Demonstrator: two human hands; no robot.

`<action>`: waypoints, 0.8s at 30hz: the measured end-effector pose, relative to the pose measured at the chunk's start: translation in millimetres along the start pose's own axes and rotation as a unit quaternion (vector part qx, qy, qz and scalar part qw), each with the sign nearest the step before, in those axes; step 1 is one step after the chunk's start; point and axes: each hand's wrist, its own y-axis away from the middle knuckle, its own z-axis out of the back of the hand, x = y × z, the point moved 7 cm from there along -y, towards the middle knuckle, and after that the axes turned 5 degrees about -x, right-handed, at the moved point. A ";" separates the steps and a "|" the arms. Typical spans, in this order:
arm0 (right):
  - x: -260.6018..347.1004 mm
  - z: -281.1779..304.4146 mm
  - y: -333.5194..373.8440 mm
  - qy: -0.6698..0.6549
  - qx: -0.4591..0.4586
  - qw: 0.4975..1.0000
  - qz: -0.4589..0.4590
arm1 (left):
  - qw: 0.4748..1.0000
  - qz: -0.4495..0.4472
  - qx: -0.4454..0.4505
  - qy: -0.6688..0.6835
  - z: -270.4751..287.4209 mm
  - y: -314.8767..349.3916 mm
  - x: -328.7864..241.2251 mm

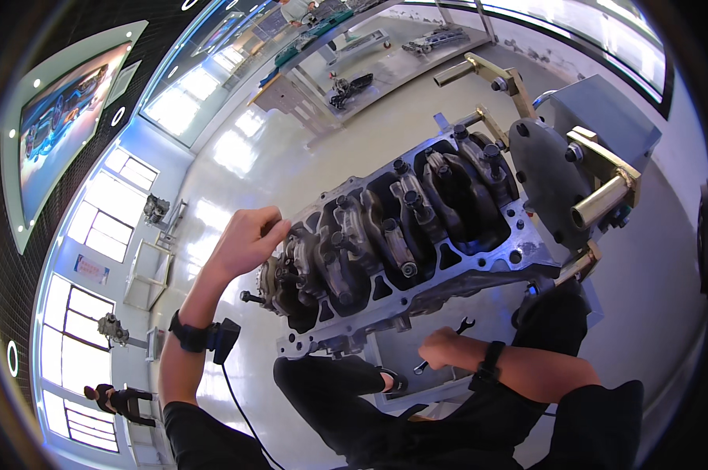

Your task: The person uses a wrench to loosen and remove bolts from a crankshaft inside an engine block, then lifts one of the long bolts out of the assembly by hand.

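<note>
An engine block (416,290) with its crankshaft side up lies in front of me. Its crankshaft (354,223) sits under several bolted bearing caps (411,193). At the block's left end, my left hand (252,237) is closed with curled fingers beside the far corner; whatever it may hold is hidden. A loose-looking bolt (251,297) sticks out from that end, below the hand. Lower down, between the block's near side and my legs, my right hand (440,349) is wrapped round a combination wrench (467,325), whose open end points up and away.
A round plate (548,168) with brass-coloured arms (604,188) carries the block at the right, before a grey box (608,117). A cable (240,411) hangs from my left wrist device (222,338). Workbenches (291,102) stand farther off; a person (120,403) is at the far left.
</note>
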 end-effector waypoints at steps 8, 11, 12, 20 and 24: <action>1.1 1.1 0.9 0.000 -0.003 1.000 0.006 | 0.999 -0.049 -0.010 -0.002 0.1 0.6 -2.9; 2.3 6.8 3.8 -0.006 -0.014 1.000 -0.001 | 0.999 0.046 -0.008 -0.025 4.7 -3.2 18.2; 2.8 8.3 4.3 -0.004 -0.005 1.000 -0.002 | 0.999 -0.004 -0.035 -0.036 7.9 -2.6 6.9; 2.4 6.3 4.5 -0.005 0.009 1.000 -0.002 | 0.999 0.023 -0.003 -0.023 2.3 -1.2 10.8; 2.3 7.7 4.4 -0.001 0.009 1.000 -0.004 | 0.999 -0.032 0.038 -0.017 -6.3 1.9 2.5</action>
